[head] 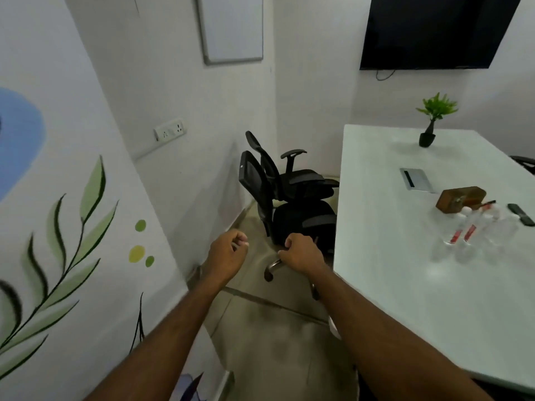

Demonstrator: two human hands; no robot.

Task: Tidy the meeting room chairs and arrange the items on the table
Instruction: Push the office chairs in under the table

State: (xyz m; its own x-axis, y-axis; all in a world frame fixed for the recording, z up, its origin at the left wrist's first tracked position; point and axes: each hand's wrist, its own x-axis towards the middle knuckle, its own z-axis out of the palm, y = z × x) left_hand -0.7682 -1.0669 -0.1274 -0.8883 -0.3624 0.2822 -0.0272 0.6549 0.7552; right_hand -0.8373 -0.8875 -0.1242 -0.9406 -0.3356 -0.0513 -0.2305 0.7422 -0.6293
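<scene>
At left edge of white tabletop (376,204), two black mesh office chairs (301,218) stood; left hand (227,253) grip curled together, empty; right hand (302,254) grip curled, hold unclear.

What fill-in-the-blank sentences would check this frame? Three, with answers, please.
1. The two office chairs beside the table are ____ in colour.
2. The clear bottles standing on the table carry ____ labels.
3. The left hand and the right hand both have curled fingers and hold ____.

Missing words: black; red; nothing.
</scene>
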